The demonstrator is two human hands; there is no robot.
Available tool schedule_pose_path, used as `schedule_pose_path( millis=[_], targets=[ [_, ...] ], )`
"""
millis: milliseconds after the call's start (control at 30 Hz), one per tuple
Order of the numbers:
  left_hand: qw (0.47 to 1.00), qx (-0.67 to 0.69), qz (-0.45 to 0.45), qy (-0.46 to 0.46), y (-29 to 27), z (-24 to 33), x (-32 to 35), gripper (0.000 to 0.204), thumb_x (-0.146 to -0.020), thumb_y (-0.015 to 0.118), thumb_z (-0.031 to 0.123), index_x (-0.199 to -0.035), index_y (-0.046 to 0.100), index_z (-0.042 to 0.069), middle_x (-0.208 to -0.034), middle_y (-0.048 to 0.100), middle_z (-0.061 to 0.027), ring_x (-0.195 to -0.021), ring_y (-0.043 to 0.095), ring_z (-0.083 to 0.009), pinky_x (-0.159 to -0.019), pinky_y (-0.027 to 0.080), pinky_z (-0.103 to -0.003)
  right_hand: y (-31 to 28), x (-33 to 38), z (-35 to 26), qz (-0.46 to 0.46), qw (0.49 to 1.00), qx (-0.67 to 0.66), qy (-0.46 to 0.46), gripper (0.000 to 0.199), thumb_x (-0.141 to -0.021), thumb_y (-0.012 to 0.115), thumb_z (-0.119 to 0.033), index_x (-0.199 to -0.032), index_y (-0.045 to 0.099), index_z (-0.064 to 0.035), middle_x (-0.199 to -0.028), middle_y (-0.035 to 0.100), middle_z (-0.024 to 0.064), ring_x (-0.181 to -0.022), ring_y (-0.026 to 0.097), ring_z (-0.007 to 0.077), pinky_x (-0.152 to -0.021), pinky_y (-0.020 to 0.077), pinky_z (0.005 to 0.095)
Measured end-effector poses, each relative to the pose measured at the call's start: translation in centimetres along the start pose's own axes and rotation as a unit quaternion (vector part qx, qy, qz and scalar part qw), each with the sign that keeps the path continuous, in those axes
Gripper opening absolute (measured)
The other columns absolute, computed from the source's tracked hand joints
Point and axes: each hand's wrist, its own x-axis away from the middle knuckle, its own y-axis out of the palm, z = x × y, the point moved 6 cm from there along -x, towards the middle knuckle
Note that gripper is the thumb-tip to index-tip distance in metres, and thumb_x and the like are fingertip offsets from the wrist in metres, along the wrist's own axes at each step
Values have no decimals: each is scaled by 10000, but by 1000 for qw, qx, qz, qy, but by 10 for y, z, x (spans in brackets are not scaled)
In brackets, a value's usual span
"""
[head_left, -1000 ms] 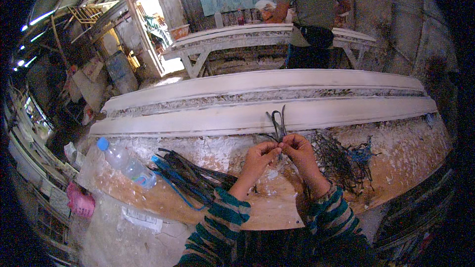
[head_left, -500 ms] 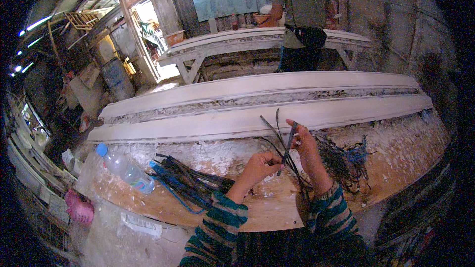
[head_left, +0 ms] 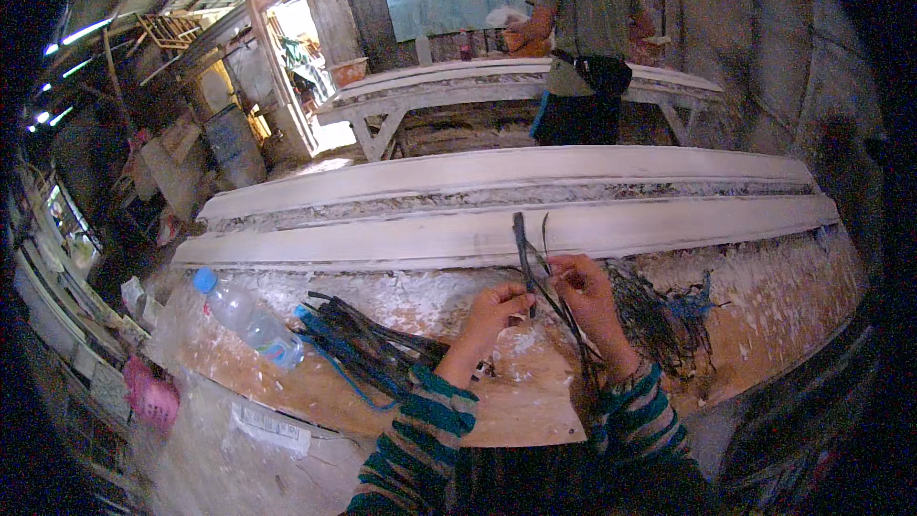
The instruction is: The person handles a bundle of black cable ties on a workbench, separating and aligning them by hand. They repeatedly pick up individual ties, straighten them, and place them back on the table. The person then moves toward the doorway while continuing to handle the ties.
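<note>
– When looking at the centre of the frame, what to note of the left hand?

– Bent at the fingers, with the tips drawn together, pinching a wide dark strip near its lower end.

– And of the right hand? How far spread?

– Hardly at all: curled, with fingertips close together on some thin dark strips. Impossible to judge how firmly.

– Where to find these strips?

– A little right of centre, reaching up in front of the near white piece, and, for the thin ones, trailing down beside the right palm. Below, at both arms, striped sleeves.

– What to see on the surface?

– On a worn wooden board, flecked with white: at left, a clear bottle with a blue cap; nearer the centre, a bundle of dark strips with a blue cord; right of the hands, a tangled dark heap, partly blue.

– And in the room?

– At the top, a person in a grey-green shirt, standing at a long pale table; upper left, a wooden post; lower left, a pink object.
</note>
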Motion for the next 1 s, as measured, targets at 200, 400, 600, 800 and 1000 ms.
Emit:
schedule_pose_path(
  millis=[200,400,600,800,1000],
  targets=[
    [993,113,22,-21,-11,-3,-1,149,-829,543,134,-966,565,78,-883,595,-16,-786,552,-129,-612,446,-241,26,12,-15,-86,991,54,-84,245,-669,600,59,-889,609,-49,-849,540,72,-799,547,184,-670,456,280],
    [981,192,29,-23,-5,-2,1,94,-812,594,162,-872,598,90,-805,609,8,-707,561,-88,-574,445,-230,28,14,-24,-57,981,125,-135,249,-626,634,66,-845,616,-51,-857,559,104,-767,572,237,-674,467,298],
    [980,195,25,-29,-1,-1,2,104,-798,610,151,-872,590,81,-810,611,-1,-715,564,-96,-584,447,-234,23,15,-20,10,983,115,-146,121,-671,639,31,-759,587,-34,-771,581,79,-726,569,196,-643,455,280],
    [986,163,3,20,1,-7,-4,108,-785,623,155,-828,587,63,-778,592,-12,-704,553,-98,-575,455,-243,22,16,25,11,986,-85,146,118,-779,602,-53,-880,542,-36,-768,570,13,-718,520,96,-656,422,232],
    [996,61,56,32,-9,-3,-7,163,-775,635,194,-824,579,49,-754,568,-5,-706,545,-106,-602,462,-246,-31,48,-43,80,994,63,48,238,-767,596,-31,-975,483,-52,-895,507,43,-807,493,123,-712,424,249]
  ],
)
